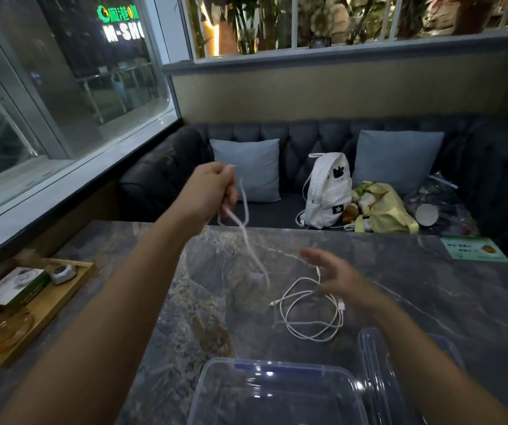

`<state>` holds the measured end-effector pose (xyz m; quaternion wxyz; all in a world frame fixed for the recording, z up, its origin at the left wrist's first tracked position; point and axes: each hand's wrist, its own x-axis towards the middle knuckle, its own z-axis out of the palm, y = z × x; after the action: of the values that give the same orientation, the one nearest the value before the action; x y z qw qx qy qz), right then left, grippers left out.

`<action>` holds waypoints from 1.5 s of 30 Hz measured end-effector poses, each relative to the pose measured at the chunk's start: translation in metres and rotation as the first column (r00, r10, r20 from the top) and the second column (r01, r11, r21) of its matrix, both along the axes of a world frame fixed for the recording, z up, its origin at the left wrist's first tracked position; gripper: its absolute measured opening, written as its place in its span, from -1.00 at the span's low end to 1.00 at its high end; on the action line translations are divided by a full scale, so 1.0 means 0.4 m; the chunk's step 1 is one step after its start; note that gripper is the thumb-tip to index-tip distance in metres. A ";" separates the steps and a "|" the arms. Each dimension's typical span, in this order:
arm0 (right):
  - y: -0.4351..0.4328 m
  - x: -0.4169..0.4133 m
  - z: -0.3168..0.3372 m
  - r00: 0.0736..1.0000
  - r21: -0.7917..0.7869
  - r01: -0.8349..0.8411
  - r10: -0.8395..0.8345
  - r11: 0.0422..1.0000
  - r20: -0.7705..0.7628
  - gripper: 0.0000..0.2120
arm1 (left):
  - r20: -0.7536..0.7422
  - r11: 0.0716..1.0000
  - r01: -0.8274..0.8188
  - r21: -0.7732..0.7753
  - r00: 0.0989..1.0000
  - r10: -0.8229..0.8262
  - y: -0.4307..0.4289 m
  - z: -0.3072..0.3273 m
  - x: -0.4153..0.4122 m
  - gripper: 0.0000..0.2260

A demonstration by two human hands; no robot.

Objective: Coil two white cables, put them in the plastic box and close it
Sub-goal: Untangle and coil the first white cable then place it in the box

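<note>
My left hand (213,190) is raised above the far side of the marble table (430,302) and grips one white cable (246,228), which hangs down blurred, its end near the tabletop. A second white cable (311,314) lies in loose loops on the table. My right hand (335,274) hovers just above its far edge, fingers spread, holding nothing. The clear plastic box (277,391) stands open at the near edge. Its clear lid (378,363) lies right of it, partly under my right forearm.
A wooden tray (47,314) with a small booklet, a small grey gadget and a glass dish sits at the left. A green sticker (473,248) marks the far right of the table. Behind it, a dark sofa holds cushions, a white backpack (326,191) and bags.
</note>
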<state>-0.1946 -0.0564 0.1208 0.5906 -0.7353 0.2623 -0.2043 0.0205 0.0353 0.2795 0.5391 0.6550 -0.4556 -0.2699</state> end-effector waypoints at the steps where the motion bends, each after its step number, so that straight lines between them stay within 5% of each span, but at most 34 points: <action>1: 0.001 0.006 0.030 0.993 0.080 0.021 -0.030 0.997 0.113 -0.47 | 0.012 1.000 -0.001 0.017 1.000 0.001 -0.006 -0.002 -0.012 -0.71; 4: 0.009 0.031 0.099 0.944 0.236 0.106 -0.172 0.966 0.283 -0.72 | -0.010 0.997 0.061 0.042 0.998 -0.060 -0.016 -0.003 -0.043 -0.72; 6: 0.019 0.057 0.126 0.926 0.122 0.269 -0.291 0.955 0.240 -0.82 | -0.012 0.990 0.129 0.050 0.992 -0.129 -0.018 -0.006 -0.060 -0.73; 9: 0.031 0.087 0.149 0.841 -0.124 0.523 -0.486 0.844 0.237 -0.73 | -0.110 0.976 0.217 0.031 0.971 -0.212 -0.017 -0.014 -0.073 -0.74; 13: 0.045 0.110 0.175 0.858 -0.074 0.463 -0.425 0.883 0.289 -0.55 | -0.304 0.950 0.311 -0.019 0.904 -0.302 -0.007 -0.019 -0.072 -0.74; 17: 0.057 0.128 0.177 0.848 0.032 0.407 -0.390 0.913 0.360 -0.85 | -0.562 0.913 0.372 -0.170 0.724 -0.399 0.018 -0.015 -0.047 -0.75; 20: 0.059 0.123 0.155 0.774 0.241 0.348 -0.423 0.906 0.472 -0.88 | -0.695 0.907 0.283 -0.313 0.582 -0.422 0.044 -0.008 -0.010 -0.82; 23: 0.061 0.115 0.138 0.735 0.330 0.272 -0.417 0.904 0.534 -0.83 | -0.740 0.911 0.146 -0.385 0.541 -0.400 0.065 -0.010 0.030 -0.74; 26: 0.064 0.112 0.131 0.733 0.210 0.399 -0.448 0.893 0.513 -0.78 | -0.764 0.906 0.052 -0.419 0.519 -0.383 0.079 -0.018 0.052 -0.69; 32: 0.071 0.091 0.113 0.734 -0.259 0.646 -0.491 0.718 0.469 -0.72 | -0.791 0.925 -0.017 -0.379 0.525 -0.314 0.097 -0.046 0.057 -0.69; 40: 0.054 0.063 0.088 0.655 -0.091 0.686 -0.558 0.722 0.510 -0.73 | -0.950 0.934 -0.225 -0.276 0.212 -0.230 0.150 -0.073 0.105 -0.70; 43: 0.040 0.053 0.080 0.587 -0.003 0.738 -0.639 0.675 0.497 -0.74 | -0.930 0.909 -0.227 -0.348 0.201 -0.306 0.166 -0.086 0.102 -0.76; 45: 0.040 0.055 0.081 0.659 -0.235 0.733 -0.579 0.639 0.481 -0.76 | -0.902 0.885 -0.228 -0.405 0.260 -0.345 0.171 -0.092 0.094 -0.83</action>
<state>-0.1728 -0.0402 0.1532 0.3424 -0.6406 0.3533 -0.5896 0.0582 0.1036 0.2429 0.8294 0.1875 -0.1070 -0.5153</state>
